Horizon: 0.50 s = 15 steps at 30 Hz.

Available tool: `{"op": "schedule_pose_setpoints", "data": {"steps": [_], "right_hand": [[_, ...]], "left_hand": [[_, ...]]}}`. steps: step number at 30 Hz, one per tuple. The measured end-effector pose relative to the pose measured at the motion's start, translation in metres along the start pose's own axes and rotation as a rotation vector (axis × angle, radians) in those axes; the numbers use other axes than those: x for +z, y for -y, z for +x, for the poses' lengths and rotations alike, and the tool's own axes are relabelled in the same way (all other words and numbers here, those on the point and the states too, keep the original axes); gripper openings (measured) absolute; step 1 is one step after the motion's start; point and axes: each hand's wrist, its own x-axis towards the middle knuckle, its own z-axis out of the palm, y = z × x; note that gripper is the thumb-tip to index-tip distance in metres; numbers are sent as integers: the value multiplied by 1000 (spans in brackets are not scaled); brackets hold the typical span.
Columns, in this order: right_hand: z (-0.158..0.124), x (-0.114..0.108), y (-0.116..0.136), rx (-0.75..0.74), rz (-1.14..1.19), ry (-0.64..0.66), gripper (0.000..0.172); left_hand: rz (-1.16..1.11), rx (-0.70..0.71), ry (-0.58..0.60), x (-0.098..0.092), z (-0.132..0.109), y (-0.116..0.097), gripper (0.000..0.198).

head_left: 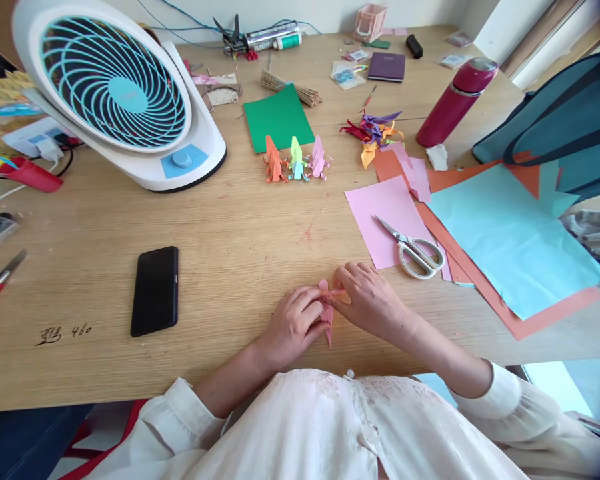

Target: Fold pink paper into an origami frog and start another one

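Observation:
A small pink origami figure (329,333) is between my two hands near the front edge of the table. My left hand (296,321) grips its body, with the fingers bent over it and a pointed end sticking out below. My right hand (367,297) pinches a thin folded part of the same paper at its right side. Fingers cover much of the figure, so its full shape is hidden. Further back, finished-looking folded figures stand in a row: an orange one (275,162), a green and blue one (297,160) and a pink one (319,160).
White-handled scissors (420,255) lie on a pink sheet (375,210) to the right, beside large blue paper (515,233). A black phone (155,291) is at left, behind it a fan (195,150). A red bottle (453,107) and a teal bag (580,120) stand back right.

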Motion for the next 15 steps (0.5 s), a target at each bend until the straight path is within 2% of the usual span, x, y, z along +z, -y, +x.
{"op": "schedule_pose_setpoints", "data": {"steps": [4,7,10,13,15], "right_hand": [[-1,-3,0,75,194,108,15],[-3,-2,-2,111,420,126,11],[-6,-1,-2,175,670,53,14],[-5,-5,1,179,867,-41,22],[-3,-9,5,160,967,-86,29]], "left_hand": [[-17,-2,-12,1,-2,2,24],[-5,-39,-70,1,-4,1,51],[-37,-116,-185,-8,-1,2,82],[-292,-286,-300,-24,9,6,102],[-638,-406,-231,-33,17,8,91]]}}
